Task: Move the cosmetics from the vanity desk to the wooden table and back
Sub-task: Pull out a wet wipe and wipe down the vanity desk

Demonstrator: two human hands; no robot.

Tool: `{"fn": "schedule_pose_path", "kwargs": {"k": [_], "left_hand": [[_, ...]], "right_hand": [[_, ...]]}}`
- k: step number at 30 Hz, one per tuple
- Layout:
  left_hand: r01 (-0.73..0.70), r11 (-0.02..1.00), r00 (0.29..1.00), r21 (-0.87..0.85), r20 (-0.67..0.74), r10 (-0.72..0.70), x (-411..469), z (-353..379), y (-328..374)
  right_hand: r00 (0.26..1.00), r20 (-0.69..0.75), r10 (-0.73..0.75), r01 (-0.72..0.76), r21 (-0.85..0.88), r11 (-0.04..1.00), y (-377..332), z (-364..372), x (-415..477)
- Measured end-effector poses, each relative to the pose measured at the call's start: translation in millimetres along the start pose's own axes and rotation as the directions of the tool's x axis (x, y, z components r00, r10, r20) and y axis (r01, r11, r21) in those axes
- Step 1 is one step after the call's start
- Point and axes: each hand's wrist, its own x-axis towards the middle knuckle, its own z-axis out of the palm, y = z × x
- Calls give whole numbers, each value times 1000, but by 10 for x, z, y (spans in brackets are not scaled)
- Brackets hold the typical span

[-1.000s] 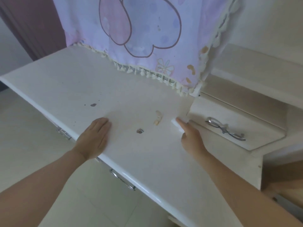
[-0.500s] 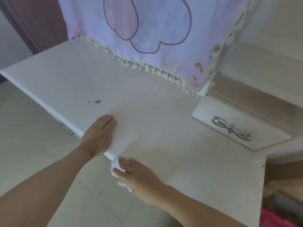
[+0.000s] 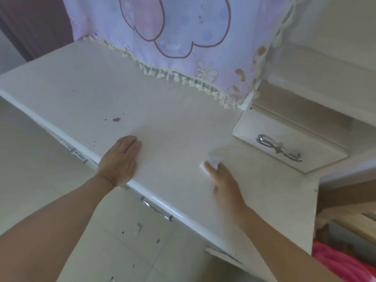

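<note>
Cream-white worktop (image 3: pixel 173 110) has a brownish stain (image 3: pixel 116 119), a small drawer unit (image 3: pixel 284 143) and a crumpled white wipe (image 3: pixel 214 158) on it.

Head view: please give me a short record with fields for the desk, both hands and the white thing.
desk: vanity desk, white top, one dark stain
left hand: flat on the desk top, near its front edge
right hand: straight fingers press on the wipe
white wipe: small, blurred, under the fingertips
drawer: at the right, silver handle
</note>
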Motion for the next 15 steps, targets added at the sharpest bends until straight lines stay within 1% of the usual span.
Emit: {"fn": "schedule_pose_path", "kwargs": {"k": [2,4,5,7,8,9,10,11,12,13,14,15], "left_hand": [[-5,1000,1000,1,-6,5,-17,-1,-16],[-8,1000,1000,10,-20,8,-23,-15,-18],[-9,1000,1000,8,-23,9,-27,-27,-15],[-6,1000,1000,-10,-21,5,-22,-32,-1],[-4,1000,1000,-17,-20,4,-23,-26,-7],[-4,1000,1000,-19,-20,4,-26,-18,-11],[-3,1000,1000,-18,-15,3,-30,-20,-15],[4,1000,1000,-18,-5,-4,-31,-31,-12],[14,1000,1000,-26,7,-14,-28,-45,-4],[25,999,999,-38,23,-24,-24,-59,3],[35,998,999,-47,32,-34,-24,-66,10],[45,997,998,-55,37,-43,-29,-64,10]], "right_hand": [[969,19,-245,246,-41,968,-378,277,-291],[924,26,-381,382,-15,924,-651,453,-510],[893,56,-446,447,2,895,-736,509,-587],[845,102,-524,527,-1,850,-814,512,-690],[841,96,-533,536,-12,844,-798,461,-737],[855,67,-514,515,-2,857,-749,385,-778],[893,7,-450,449,31,893,-679,290,-820],[940,-70,-334,339,75,938,-594,178,-858],[972,-148,-183,200,110,974,-470,70,-901],[976,-218,-13,44,136,990,-351,-50,-940],[951,-268,156,-118,153,981,-210,-156,-992],[909,-282,307,-269,166,949,-70,-257,-1064]]}}
